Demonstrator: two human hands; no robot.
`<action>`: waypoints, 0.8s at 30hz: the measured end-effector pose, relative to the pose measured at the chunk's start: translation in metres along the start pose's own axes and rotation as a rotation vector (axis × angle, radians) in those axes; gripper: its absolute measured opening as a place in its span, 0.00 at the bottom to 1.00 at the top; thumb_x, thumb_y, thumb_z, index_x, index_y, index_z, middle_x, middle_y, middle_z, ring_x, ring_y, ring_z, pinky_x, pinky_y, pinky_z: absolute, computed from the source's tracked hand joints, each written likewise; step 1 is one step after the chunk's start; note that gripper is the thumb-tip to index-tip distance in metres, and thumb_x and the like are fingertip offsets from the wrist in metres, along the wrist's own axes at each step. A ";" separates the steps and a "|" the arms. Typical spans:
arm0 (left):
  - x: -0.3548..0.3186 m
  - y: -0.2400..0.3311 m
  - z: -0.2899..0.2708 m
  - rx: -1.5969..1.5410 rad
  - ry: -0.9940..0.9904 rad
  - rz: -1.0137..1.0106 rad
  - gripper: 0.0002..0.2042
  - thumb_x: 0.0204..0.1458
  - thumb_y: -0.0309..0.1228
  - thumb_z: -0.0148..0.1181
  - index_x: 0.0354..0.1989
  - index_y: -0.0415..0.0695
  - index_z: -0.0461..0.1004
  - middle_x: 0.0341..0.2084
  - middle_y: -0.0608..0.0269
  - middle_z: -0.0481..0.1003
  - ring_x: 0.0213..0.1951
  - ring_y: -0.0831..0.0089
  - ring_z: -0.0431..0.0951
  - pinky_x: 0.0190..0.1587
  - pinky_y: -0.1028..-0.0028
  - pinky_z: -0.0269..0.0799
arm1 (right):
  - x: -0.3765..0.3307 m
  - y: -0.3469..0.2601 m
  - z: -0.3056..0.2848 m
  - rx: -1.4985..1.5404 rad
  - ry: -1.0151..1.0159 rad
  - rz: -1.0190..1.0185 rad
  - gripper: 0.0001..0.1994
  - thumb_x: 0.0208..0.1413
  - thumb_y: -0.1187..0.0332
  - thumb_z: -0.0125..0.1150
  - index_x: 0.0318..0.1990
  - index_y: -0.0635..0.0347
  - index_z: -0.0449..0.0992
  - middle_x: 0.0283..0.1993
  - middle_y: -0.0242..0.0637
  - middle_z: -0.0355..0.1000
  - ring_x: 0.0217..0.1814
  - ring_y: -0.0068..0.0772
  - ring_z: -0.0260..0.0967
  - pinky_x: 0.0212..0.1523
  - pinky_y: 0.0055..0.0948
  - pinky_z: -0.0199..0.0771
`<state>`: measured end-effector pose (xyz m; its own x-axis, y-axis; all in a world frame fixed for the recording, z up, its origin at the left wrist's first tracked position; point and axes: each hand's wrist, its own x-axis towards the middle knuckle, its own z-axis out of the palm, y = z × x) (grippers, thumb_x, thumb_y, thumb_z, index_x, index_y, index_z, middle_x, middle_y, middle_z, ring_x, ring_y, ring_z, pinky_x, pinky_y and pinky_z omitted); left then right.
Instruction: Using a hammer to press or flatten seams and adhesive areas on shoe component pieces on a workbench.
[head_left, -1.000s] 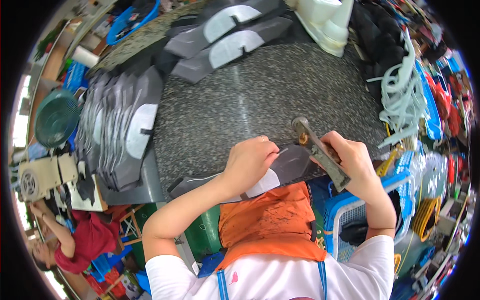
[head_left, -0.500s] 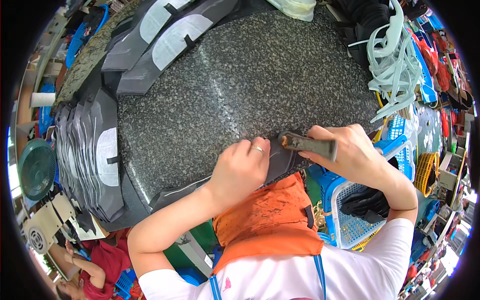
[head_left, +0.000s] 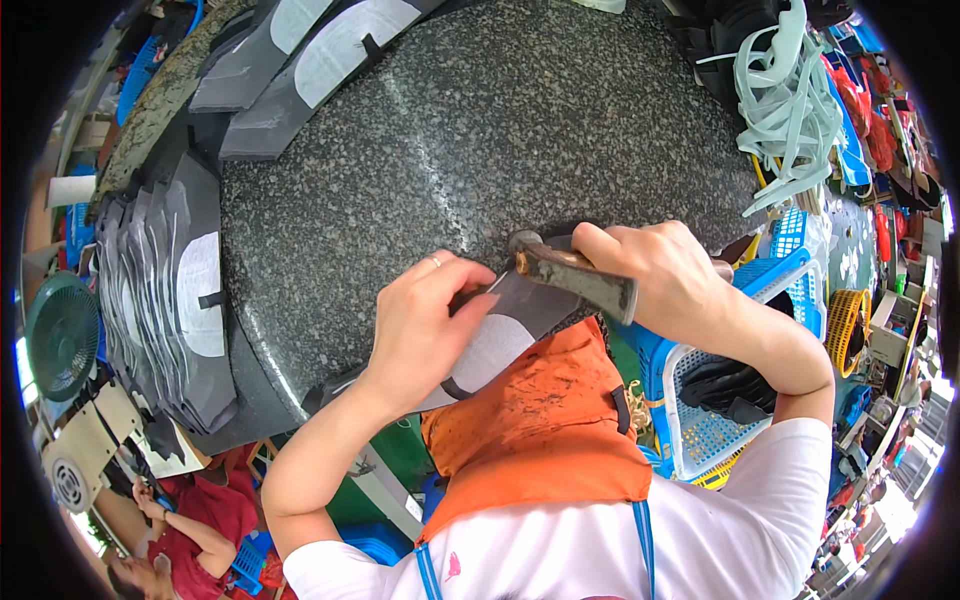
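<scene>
At the near edge of the stone slab, my left hand (head_left: 425, 325) pinches the upper edge of a flat dark grey material piece (head_left: 535, 305). The piece has a rounded white patch (head_left: 492, 350) and hangs partly over the slab's edge above my orange apron (head_left: 540, 420). My right hand (head_left: 665, 270) is closed round a hammer (head_left: 585, 283); its worn metal head lies over the piece, just right of my left fingertips. The hammer's handle is mostly hidden by my hand. Whether the head touches the piece I cannot tell.
Similar pieces stand in a fanned stack (head_left: 165, 300) at the left, and more grey pieces (head_left: 270, 115) lie at the far left of the speckled slab (head_left: 480, 130). Pale strips (head_left: 785, 120) heap at the far right. A blue-and-white basket (head_left: 670, 430) sits below right. A person (head_left: 215, 520) sits at lower left.
My left hand has shifted left and its grip has changed. More of the piece shows, including its white patch. The hammer and my right hand have moved up and left.
</scene>
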<state>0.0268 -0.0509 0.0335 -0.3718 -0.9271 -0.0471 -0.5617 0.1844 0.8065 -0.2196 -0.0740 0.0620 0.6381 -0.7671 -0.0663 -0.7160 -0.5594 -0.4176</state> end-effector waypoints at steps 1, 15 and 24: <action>-0.003 -0.003 0.005 0.002 0.005 0.006 0.08 0.40 0.22 0.64 0.31 0.39 0.78 0.28 0.61 0.73 0.26 0.65 0.75 0.29 0.69 0.71 | 0.001 0.001 0.000 0.020 0.030 0.001 0.09 0.52 0.67 0.61 0.32 0.58 0.66 0.17 0.37 0.67 0.19 0.45 0.71 0.19 0.42 0.70; 0.054 0.013 0.023 0.247 -0.034 0.066 0.07 0.51 0.32 0.64 0.33 0.42 0.76 0.29 0.56 0.77 0.35 0.54 0.78 0.37 0.61 0.73 | -0.012 0.020 -0.017 -0.093 0.025 0.279 0.11 0.58 0.63 0.63 0.32 0.57 0.67 0.20 0.43 0.68 0.24 0.53 0.70 0.23 0.43 0.66; 0.019 -0.006 0.030 0.632 0.153 0.611 0.13 0.44 0.22 0.61 0.41 0.39 0.79 0.23 0.66 0.68 0.21 0.71 0.69 0.24 0.72 0.66 | -0.020 0.031 -0.015 0.067 0.097 0.179 0.10 0.56 0.68 0.64 0.34 0.59 0.66 0.22 0.44 0.67 0.26 0.52 0.71 0.23 0.43 0.65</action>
<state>0.0009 -0.0604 0.0104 -0.6623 -0.6334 0.4003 -0.6176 0.7639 0.1871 -0.2586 -0.0801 0.0639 0.4696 -0.8809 -0.0587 -0.7930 -0.3916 -0.4667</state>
